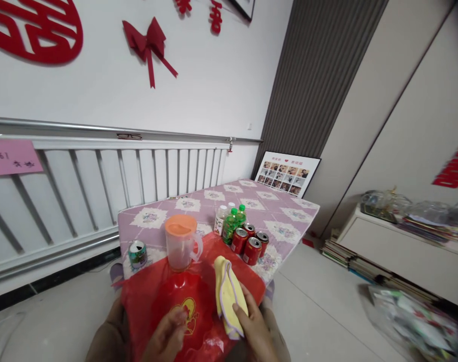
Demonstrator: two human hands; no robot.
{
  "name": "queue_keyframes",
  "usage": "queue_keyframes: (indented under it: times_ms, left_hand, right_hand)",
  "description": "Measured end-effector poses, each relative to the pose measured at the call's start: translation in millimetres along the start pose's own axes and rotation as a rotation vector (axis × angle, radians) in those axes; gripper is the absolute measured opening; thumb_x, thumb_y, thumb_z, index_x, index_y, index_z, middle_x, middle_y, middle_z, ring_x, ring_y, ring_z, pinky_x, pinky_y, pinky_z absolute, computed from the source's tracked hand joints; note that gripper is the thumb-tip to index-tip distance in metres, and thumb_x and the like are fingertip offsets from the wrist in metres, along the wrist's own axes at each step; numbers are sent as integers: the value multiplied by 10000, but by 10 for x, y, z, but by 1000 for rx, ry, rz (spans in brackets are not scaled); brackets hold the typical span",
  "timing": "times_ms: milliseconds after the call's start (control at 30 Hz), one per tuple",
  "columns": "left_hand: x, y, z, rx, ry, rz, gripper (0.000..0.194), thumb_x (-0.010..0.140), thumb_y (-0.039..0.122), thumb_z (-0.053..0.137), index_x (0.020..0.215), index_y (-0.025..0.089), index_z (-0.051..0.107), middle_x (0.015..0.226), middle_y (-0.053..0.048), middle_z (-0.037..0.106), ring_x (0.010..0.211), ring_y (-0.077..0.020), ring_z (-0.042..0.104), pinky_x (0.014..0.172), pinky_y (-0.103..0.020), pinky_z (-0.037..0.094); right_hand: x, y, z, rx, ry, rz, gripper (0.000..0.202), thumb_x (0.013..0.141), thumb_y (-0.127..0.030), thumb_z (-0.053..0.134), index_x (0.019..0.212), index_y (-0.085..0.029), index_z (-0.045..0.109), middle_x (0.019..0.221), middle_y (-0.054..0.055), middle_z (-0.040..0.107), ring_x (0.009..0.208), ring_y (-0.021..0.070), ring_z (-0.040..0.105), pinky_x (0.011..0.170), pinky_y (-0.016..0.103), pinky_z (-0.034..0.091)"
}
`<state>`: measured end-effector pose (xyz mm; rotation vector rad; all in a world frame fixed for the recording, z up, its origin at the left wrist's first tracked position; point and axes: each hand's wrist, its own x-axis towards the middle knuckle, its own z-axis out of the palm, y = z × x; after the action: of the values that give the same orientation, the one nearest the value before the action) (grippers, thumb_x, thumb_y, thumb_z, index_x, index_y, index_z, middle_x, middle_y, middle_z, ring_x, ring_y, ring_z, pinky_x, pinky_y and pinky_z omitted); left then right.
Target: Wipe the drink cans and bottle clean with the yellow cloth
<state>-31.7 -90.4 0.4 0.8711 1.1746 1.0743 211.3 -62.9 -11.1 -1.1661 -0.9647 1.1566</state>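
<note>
A folded yellow cloth (229,296) with a pale purple edge is gripped in my right hand (253,324), thumb on top. It is held above a red scalloped tray (166,296) with a yellow printed figure. Over the tray's near part is my left hand (170,329), fingers loosely curled and apart from the thumb, with nothing visible in it. The tray rests on a red plastic sheet (138,296). Just beyond stands a clear pitcher (178,251) with an orange lid and some liquid at the bottom.
Several red cans (252,251) and small bottles, including a green bottle (229,229), stand grouped at the right. A green can (137,256) stands near the left table edge. The purple patterned tablecloth (278,213) covers the table. Behind is a white radiator (138,173).
</note>
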Motion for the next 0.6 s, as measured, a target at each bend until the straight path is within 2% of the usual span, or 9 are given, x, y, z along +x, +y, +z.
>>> queue_keyframes:
  times_ms: [67, 133, 200, 267, 367, 467, 533, 600]
  left_hand:
    - [16, 94, 155, -142, -67, -54, 656, 680, 546, 729, 1239, 246, 559, 1345, -128, 583, 1210, -300, 578, 941, -407, 516]
    - [11, 201, 311, -272, -151, -60, 686, 693, 557, 719, 1286, 276, 517, 1383, -121, 547, 1228, -289, 565, 952, -419, 505]
    - [-10, 311, 427, -394, -204, -4, 668, 690, 522, 735, 1274, 269, 533, 1320, -116, 596, 1195, -296, 588, 966, -435, 495]
    - [-37, 395, 479, -466, -222, -6, 603, 702, 493, 741, 1215, 222, 580, 1158, -113, 682, 1109, -297, 637, 955, -422, 501]
    - [-67, 419, 442, -527, -219, -66, 537, 692, 489, 761, 1123, 202, 620, 981, -75, 724, 1012, -285, 677, 896, -384, 531]
    - [-65, 328, 343, -528, -195, -90, 520, 688, 512, 756, 1074, 183, 638, 931, -79, 728, 962, -297, 690, 832, -382, 555]
    - [-51, 256, 289, -508, -151, -59, 512, 718, 508, 731, 1093, 176, 624, 944, -86, 725, 946, -293, 694, 820, -386, 559]
    - [-38, 212, 256, -450, -70, 10, 496, 759, 487, 698, 1145, 195, 588, 979, -79, 719, 947, -272, 694, 840, -388, 556]
  right_hand:
    - [-162, -119, 134, 127, -122, 45, 632, 769, -430, 667, 1340, -251, 463, 1313, 114, 616, 1128, 286, 637, 889, 421, 536]
    - [-292, -189, 263, 161, -234, 65, 682, 725, -478, 721, 1325, -253, 490, 1311, 118, 616, 1153, 305, 616, 896, 427, 526]
    - [-376, -210, 368, 131, -324, 73, 728, 668, -527, 762, 1302, -261, 522, 1300, 112, 622, 1129, 312, 625, 888, 427, 524]
    - [-424, -199, 446, 83, -382, 71, 739, 649, -544, 774, 1294, -274, 534, 1319, 99, 609, 1111, 302, 632, 903, 421, 514]
    - [-469, -167, 521, 8, -457, 76, 717, 712, -514, 732, 1346, -281, 490, 1363, 96, 577, 1138, 282, 618, 938, 419, 493]
    - [-514, -151, 561, -129, -522, 45, 681, 783, -441, 666, 1402, -264, 444, 1387, 104, 555, 1215, 275, 570, 993, 429, 456]
    - [-542, -148, 585, -281, -488, -51, 724, 758, -366, 681, 1427, -250, 428, 1447, 108, 490, 1322, 286, 467, 1069, 451, 384]
    - [-565, -139, 624, -438, -421, -142, 855, 689, -290, 728, 1466, -253, 373, 1518, 109, 388, 1405, 305, 338, 1119, 487, 308]
